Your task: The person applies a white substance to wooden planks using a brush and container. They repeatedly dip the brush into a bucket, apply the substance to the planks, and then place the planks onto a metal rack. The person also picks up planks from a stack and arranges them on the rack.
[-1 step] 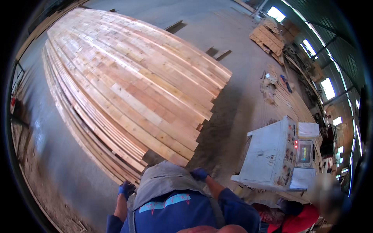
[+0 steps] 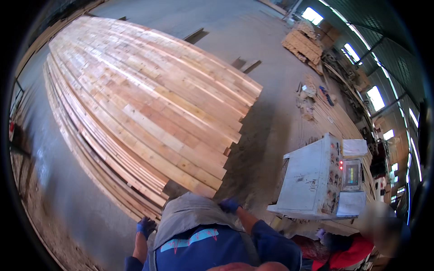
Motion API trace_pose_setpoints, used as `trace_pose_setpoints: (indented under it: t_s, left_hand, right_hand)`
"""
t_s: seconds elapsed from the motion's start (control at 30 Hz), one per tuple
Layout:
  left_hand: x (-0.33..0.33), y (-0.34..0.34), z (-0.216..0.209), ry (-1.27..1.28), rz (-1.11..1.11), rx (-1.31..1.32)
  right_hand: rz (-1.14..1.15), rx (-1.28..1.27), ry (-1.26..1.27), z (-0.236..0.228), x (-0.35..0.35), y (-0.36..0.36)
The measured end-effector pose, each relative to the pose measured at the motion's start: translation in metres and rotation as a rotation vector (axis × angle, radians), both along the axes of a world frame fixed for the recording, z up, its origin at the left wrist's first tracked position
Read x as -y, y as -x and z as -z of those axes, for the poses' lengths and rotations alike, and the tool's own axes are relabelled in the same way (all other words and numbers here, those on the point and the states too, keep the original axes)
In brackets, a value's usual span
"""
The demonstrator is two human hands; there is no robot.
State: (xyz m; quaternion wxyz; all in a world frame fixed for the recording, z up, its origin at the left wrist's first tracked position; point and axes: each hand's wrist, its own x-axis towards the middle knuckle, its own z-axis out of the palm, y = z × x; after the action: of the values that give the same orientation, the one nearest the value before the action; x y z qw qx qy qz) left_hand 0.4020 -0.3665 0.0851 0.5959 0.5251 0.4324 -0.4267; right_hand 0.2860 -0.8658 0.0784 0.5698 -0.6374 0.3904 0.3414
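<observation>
Planks [image 2: 149, 113] of pale wood lie in a wide, long stack, which reaches from just before the person's waist to the upper left of the view. On the top layer they lie side by side, and their near ends do not make one straight line but go in steps. At the left side, lower layers of planks stand out beyond the top one.

The left hand [image 2: 146, 226], in a blue glove, is at the near ends of these lower planks; its fingers seem partly bent, but one cannot tell if it touches or grips the wood. The right hand [image 2: 230, 205], also in a blue glove, is just beside the grey apron [image 2: 187, 210], near the right front corner of the stack. How far it is open, and whether it holds something, cannot be told.

To the right stands a pale control cabinet [image 2: 300, 180] with knobs on its panel, two red lights [image 2: 341, 165] which are lit, and a small display [image 2: 351, 174]. Below it, at the lower right, is a co-worker [image 2: 348, 256] in red clothing. Farther away, a pile of wood pieces [image 2: 303, 47] lies on the concrete floor [image 2: 257, 31], and a blue tool [image 2: 326, 95] lies nearer.
</observation>
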Motion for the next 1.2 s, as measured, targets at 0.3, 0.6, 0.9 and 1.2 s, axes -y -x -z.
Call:
trace_pose_setpoints:
  t_s: [0.3, 0.6, 0.9, 1.2]
  left_hand:
    - [-0.004, -0.005, 0.044, 0.009, 0.063, 0.038]
    - [-0.017, -0.002, 0.071, 0.102, 0.228, 0.157]
    - [-0.007, 0.005, 0.041, 0.111, 0.056, 0.035]
    - [0.007, 0.029, 0.038, 0.053, 0.025, 0.069]
  right_hand:
    - [0.086, 0.061, -0.022, -0.011, -0.002, 0.012]
    - [0.185, 0.031, -0.033, 0.005, -0.005, 0.033]
    - [0.156, -0.033, -0.046, 0.027, 0.004, 0.039]
    - [-0.872, 0.549, 0.499, 0.091, 0.043, 0.040]
